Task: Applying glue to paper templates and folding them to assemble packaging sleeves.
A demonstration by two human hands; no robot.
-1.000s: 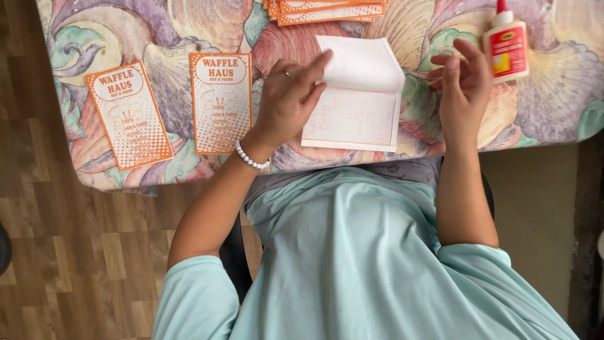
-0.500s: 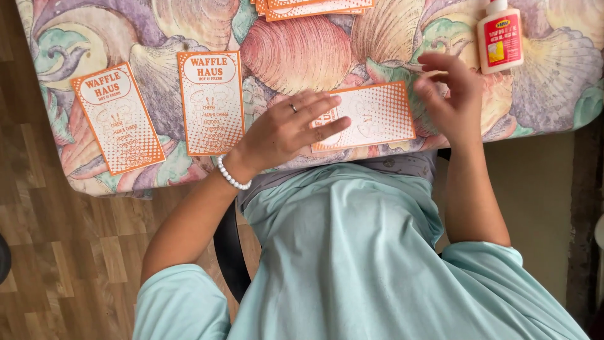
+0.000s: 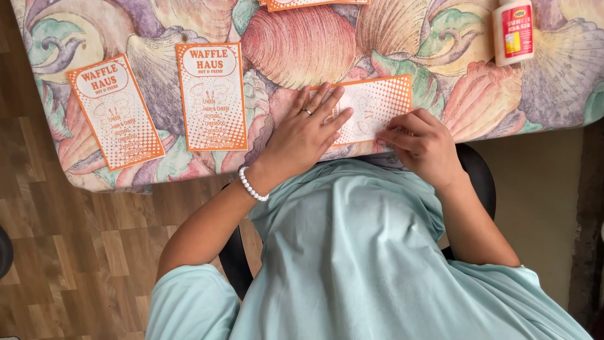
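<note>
— Two hands were on the orange card (image 3: 377, 104) at the table's (image 3: 440, 50) near edge?
— Yes. The left hand (image 3: 302, 135) lay flat, fingers spread, pressing it; the right hand (image 3: 423, 146) curled, fingertips pinching its lower edge. It looked light, thin, bendable: best held by its edges.

Soft, even daylight, sharp across the frame.
No glare shows on the glossy shell-patterned tablecloth (image 3: 440, 38); only faint shadows sit under the left hand (image 3: 302, 135) and right hand (image 3: 423, 146), and the brown wood-plank floor (image 3: 69, 252) is dimmer.
</note>
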